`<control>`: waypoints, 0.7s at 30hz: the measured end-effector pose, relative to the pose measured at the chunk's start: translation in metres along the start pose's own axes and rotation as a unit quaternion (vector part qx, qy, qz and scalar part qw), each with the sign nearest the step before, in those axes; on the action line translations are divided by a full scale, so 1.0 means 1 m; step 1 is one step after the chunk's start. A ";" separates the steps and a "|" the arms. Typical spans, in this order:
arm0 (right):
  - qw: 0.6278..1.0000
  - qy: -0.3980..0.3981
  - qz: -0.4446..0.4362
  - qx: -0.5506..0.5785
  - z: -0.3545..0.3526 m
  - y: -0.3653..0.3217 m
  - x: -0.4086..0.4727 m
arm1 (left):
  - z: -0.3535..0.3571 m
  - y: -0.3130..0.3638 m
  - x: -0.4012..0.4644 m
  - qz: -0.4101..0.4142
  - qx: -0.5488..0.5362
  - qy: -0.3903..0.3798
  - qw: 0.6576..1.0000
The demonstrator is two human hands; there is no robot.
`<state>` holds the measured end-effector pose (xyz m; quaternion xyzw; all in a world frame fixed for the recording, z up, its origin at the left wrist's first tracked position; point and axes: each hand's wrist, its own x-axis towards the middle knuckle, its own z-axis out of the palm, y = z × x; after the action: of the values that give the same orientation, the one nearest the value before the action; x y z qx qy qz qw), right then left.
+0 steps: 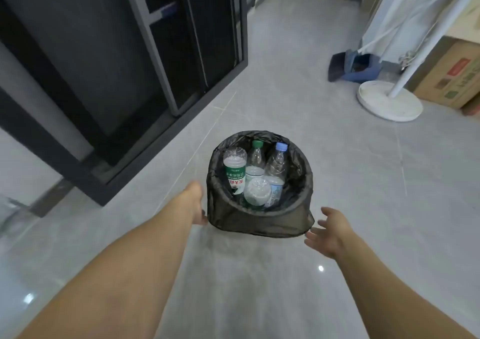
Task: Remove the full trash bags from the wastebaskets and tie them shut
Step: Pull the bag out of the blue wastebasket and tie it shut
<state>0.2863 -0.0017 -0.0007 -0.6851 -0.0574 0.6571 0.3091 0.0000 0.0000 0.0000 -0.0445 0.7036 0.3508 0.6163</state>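
A round wastebasket stands on the grey tiled floor, wholly covered by a black trash bag [259, 219] folded down over its rim. Several empty plastic bottles [255, 175] fill the bag, some with green labels, one with a blue cap. My left hand [195, 203] reaches the bag's left side; its fingertips touch or pinch the folded-over edge, partly hidden behind it. My right hand [328, 231] is at the bag's lower right corner, fingers spread, fingertips just at the plastic, holding nothing.
A black-framed glass sliding door [145, 60] runs along the left. At the right stand a white round fan base [389, 99], a blue dustpan with broom [355, 66] and a cardboard box [452, 79]. Glossy floor tiles surround the basket.
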 end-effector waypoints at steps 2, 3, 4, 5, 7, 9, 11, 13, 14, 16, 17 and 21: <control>0.999 0.003 0.035 -0.010 0.007 0.001 0.008 | 0.001 -0.002 0.006 0.005 -0.002 -0.026 1.000; 0.998 -0.013 0.051 -0.017 0.011 0.001 0.010 | 0.000 -0.004 0.008 -0.005 0.007 -0.031 0.999; 0.997 -0.033 0.065 -0.032 0.016 0.002 0.007 | -0.003 -0.007 0.010 -0.015 0.036 -0.032 0.999; 0.996 -0.046 0.072 -0.041 0.018 0.006 0.007 | -0.006 -0.013 0.012 -0.023 0.052 -0.033 0.998; 0.996 -0.044 0.069 -0.040 0.017 0.012 0.007 | -0.010 -0.019 0.012 -0.026 0.099 -0.032 0.994; 0.997 -0.043 0.054 -0.020 0.015 0.010 0.004 | -0.006 -0.015 0.002 -0.014 0.137 -0.047 0.989; 0.999 -0.022 0.037 0.001 0.015 0.002 0.000 | 0.000 -0.006 -0.010 -0.024 0.147 -0.061 0.987; 1.000 -0.018 0.020 -0.010 0.016 -0.011 -0.005 | 0.001 0.002 -0.021 -0.016 0.168 -0.051 0.984; 1.000 -0.022 0.012 -0.012 0.017 -0.017 -0.007 | -0.001 0.006 -0.024 -0.009 0.164 -0.039 0.986; 0.999 -0.021 -0.002 -0.025 0.021 -0.025 -0.012 | -0.007 0.012 -0.031 -0.001 0.136 -0.009 0.991; 0.999 -0.017 -0.010 -0.042 0.022 -0.027 -0.016 | -0.010 0.015 -0.033 -0.001 0.115 0.009 0.993; 0.996 0.019 -0.063 -0.066 0.029 -0.035 -0.026 | -0.009 0.033 -0.044 0.027 0.029 0.046 0.998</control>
<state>0.2676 0.0236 0.0411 -0.7115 -0.1379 0.6179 0.3049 -0.0128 0.0032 0.0541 -0.0237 0.7421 0.3445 0.5746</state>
